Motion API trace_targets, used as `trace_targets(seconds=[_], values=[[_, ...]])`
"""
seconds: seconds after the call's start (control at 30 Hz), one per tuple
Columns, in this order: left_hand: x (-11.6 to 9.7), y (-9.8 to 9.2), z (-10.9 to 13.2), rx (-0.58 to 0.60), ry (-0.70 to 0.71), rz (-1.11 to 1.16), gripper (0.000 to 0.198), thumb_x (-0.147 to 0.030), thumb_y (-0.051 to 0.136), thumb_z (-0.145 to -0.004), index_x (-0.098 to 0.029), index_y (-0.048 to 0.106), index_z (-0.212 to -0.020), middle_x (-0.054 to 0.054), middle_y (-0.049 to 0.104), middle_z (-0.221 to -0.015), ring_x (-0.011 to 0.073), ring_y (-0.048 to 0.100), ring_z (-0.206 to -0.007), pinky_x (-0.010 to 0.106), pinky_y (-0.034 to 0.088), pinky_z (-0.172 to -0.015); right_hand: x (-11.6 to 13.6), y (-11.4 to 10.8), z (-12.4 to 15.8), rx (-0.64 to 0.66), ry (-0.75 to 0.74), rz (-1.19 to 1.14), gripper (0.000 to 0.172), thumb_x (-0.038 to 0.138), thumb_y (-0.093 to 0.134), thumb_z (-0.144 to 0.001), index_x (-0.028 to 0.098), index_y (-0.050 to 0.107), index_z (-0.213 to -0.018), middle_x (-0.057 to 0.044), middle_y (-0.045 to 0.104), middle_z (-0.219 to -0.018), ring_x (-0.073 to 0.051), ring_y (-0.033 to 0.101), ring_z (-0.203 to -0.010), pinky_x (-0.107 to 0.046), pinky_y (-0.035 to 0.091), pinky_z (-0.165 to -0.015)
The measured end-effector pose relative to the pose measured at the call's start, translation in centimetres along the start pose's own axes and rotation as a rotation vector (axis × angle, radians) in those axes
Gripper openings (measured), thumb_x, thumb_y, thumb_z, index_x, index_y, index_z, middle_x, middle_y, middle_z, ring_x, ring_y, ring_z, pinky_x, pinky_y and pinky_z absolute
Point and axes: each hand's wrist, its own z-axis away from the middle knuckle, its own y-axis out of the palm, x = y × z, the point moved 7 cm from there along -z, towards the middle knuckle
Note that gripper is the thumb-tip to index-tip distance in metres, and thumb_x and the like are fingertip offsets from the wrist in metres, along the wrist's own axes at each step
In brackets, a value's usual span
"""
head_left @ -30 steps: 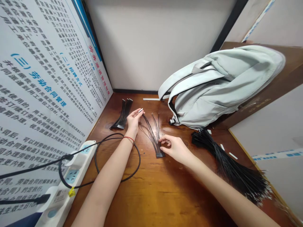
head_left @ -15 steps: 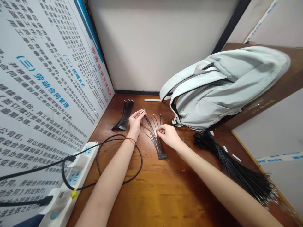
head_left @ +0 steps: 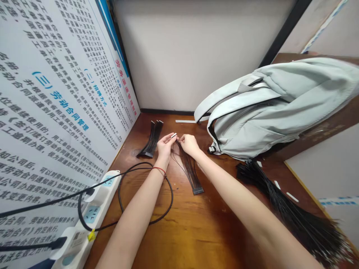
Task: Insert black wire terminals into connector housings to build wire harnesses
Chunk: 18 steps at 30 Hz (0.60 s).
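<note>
Your left fingertips (head_left: 168, 139) pinch a small white connector (head_left: 174, 135), and your right fingers (head_left: 183, 139) close on thin black wires (head_left: 187, 168) just beside it. The wires run down to a black connector (head_left: 198, 191) on the wooden desk (head_left: 213, 231). Your left hand (head_left: 165, 145) is nearest a black wire bundle (head_left: 152, 140); your right hand (head_left: 190, 145) is near a pale grey backpack (head_left: 269, 112).
</note>
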Motion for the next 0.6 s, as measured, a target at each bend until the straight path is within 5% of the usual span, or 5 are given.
trace_targets(seconds=[0.23,0.33,0.6], values=[[0.0,0.0,-0.1,-0.010,0.045,-0.021,0.034,-0.020,0.079,-0.048,-0.012,0.068,-0.079,0.009,0.072,-0.082,0.0182,0.067,-0.080,0.033,0.049,-0.082,-1.9,0.7,0.6,-0.168,0.096,-0.693,0.008,0.024,0.063,-0.072,0.018,0.058,-0.069,-0.003,0.066,-0.070,-0.015,0.063,-0.066,-0.027,0.050,-0.065],[0.1,0.0,-0.2,-0.008,0.046,-0.048,0.034,-0.021,0.079,-0.049,-0.012,0.068,-0.080,0.010,0.072,-0.083,0.0187,0.067,-0.081,0.033,0.050,-0.082,-3.2,1.2,0.6,-0.165,0.133,-0.993,0.020,0.033,0.070,-0.065,0.018,0.060,-0.073,-0.001,0.065,-0.068,-0.014,0.063,-0.065,-0.027,0.051,-0.063],[0.0,0.1,0.0,-0.013,0.051,-0.094,0.035,-0.022,0.080,-0.049,-0.012,0.068,-0.081,0.009,0.072,-0.081,0.0172,0.067,-0.075,0.033,0.050,-0.080,-3.6,1.1,0.8,-0.113,0.122,-1.129,0.032,0.044,0.073,-0.060,0.017,0.063,-0.074,-0.001,0.064,-0.067,-0.013,0.060,-0.064,-0.028,0.050,-0.065]])
